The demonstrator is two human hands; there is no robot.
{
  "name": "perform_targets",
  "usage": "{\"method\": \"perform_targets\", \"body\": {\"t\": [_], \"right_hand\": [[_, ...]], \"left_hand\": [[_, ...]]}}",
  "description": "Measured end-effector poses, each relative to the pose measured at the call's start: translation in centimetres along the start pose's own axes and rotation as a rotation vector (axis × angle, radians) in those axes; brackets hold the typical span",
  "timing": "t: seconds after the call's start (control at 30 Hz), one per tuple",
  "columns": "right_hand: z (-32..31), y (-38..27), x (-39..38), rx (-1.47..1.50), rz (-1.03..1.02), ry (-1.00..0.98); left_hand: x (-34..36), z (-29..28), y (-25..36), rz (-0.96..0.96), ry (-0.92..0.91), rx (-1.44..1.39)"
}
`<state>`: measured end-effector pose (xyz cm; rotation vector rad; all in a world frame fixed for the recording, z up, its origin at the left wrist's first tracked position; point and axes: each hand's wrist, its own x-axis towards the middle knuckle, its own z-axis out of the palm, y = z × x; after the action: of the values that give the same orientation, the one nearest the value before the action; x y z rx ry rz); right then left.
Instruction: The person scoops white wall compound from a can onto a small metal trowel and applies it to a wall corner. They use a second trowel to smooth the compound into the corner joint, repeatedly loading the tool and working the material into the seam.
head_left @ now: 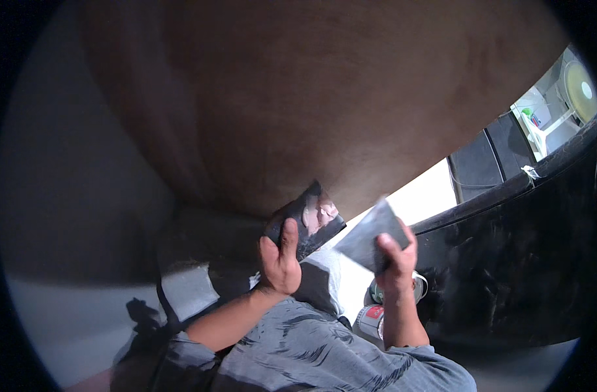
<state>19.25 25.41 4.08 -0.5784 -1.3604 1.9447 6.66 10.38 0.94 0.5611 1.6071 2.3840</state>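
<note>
Brown panel fills twelve o'clock, its edge climbing towards two; black curved panel bounds three o'clock, a bright gap opening between them. Two plates, two hands: left hand grips the dark plate bearing pink paste, right hand clutches the grey plate just beside, at three. Two cans, five o'clock.

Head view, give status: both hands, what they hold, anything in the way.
Left hand holding dark slab bearing pinkish paste. Right hand gripping flat grey plate, small gap showing between plate and slab. Nothing seen blocking that gap.
</note>
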Motion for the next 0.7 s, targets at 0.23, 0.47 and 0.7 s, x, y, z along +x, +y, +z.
{"method": "perform_targets", "body": {"t": [0.23,0.47,0.7], "right_hand": [[2.9,1.3,-0.6,0.139,0.079,-0.001],[-0.8,-0.7,1.1,-0.467,-0.721,-0.258],[-1.9,0.8,2.6,-1.081,-1.017,-0.596]], "left_hand": [[-1.5,0.5,-0.7,0.215,-0.216,0.298],[-1.4,-0.3,-2.4,-0.356,-0.029,-0.282],[0.0,-0.3,-0.5,-0.626,-0.250,-0.669]]}}
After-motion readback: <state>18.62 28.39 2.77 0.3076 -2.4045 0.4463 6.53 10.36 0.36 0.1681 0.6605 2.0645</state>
